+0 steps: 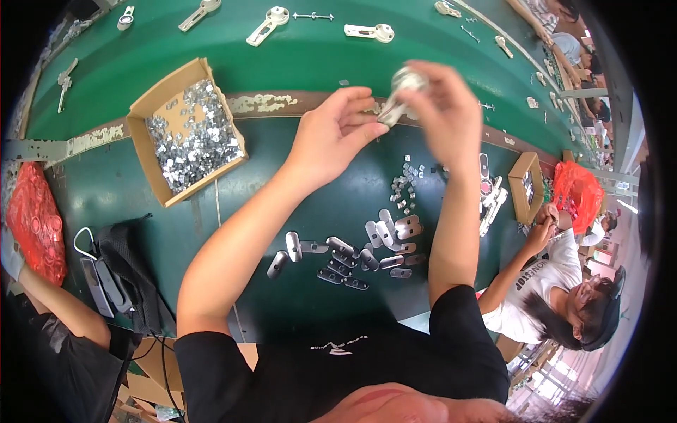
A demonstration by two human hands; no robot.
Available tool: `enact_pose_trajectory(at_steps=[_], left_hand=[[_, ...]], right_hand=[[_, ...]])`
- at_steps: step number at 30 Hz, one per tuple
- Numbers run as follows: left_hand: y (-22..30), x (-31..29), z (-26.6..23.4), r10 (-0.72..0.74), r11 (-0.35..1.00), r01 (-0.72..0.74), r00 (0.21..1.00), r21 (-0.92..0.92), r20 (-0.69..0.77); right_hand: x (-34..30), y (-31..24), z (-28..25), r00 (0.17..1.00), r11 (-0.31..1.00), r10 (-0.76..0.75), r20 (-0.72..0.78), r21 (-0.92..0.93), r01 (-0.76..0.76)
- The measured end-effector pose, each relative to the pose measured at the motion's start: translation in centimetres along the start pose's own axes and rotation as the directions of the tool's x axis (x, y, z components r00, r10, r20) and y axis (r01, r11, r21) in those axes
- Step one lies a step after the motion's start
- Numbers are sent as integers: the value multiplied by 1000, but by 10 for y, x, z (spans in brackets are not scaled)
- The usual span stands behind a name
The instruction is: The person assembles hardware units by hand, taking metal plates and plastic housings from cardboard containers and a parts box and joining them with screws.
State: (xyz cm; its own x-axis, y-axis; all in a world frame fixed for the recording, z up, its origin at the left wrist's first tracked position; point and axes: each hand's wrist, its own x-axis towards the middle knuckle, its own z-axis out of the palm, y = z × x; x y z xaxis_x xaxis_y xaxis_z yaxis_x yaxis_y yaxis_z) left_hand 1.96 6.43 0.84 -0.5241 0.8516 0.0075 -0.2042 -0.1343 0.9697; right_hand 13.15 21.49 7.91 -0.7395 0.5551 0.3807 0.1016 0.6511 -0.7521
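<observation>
Over the near edge of the conveyor I hold a white plastic housing point(393, 109), a long piece with a round head, blurred by motion. My right hand point(451, 113) is closed round its round head. The thumb and fingers of my left hand point(335, 134) are at its narrow end. Below my hands, small square metal pieces point(405, 185) lie loose on the green bench. Nearer to me are several oval, silver-and-dark covers point(342, 261), some overlapping. A cardboard box point(163, 185) of small shiny metal pieces stands left of my left forearm.
Similar white housings point(269, 27) lie on the green conveyor point(317, 63). More white parts point(491, 201) are right of my right forearm. At left are a black bag point(134, 261) and a red plastic bag point(37, 222). Co-workers sit on both sides; a small box point(525, 189) stands at right.
</observation>
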Motion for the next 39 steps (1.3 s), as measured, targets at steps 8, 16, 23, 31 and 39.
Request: enact_pose_trajectory(at_steps=[8, 16, 23, 31, 39], left_hand=[[-1, -1, 0, 9, 985, -23, 997, 173, 79], [-5, 2, -6, 46, 999, -47, 998, 17, 53], [-4, -12, 4, 218, 766, -365, 922, 530, 320], [-4, -19, 8, 324, 531, -560, 828, 636, 458], [34, -45, -2, 117, 569, -469, 859, 675, 498]], right_hand=[[66, 116, -64, 959, 574, 97, -265, -772, -271], [109, 90, 17, 970, 784, -21, 243, -599, 167], [14, 23, -49, 962, 917, 270, -47, 318, -241], [-114, -2, -77, 901, 220, 352, 252, 914, -342], [-108, -8, -47, 912, 896, 410, 3, -189, -402]])
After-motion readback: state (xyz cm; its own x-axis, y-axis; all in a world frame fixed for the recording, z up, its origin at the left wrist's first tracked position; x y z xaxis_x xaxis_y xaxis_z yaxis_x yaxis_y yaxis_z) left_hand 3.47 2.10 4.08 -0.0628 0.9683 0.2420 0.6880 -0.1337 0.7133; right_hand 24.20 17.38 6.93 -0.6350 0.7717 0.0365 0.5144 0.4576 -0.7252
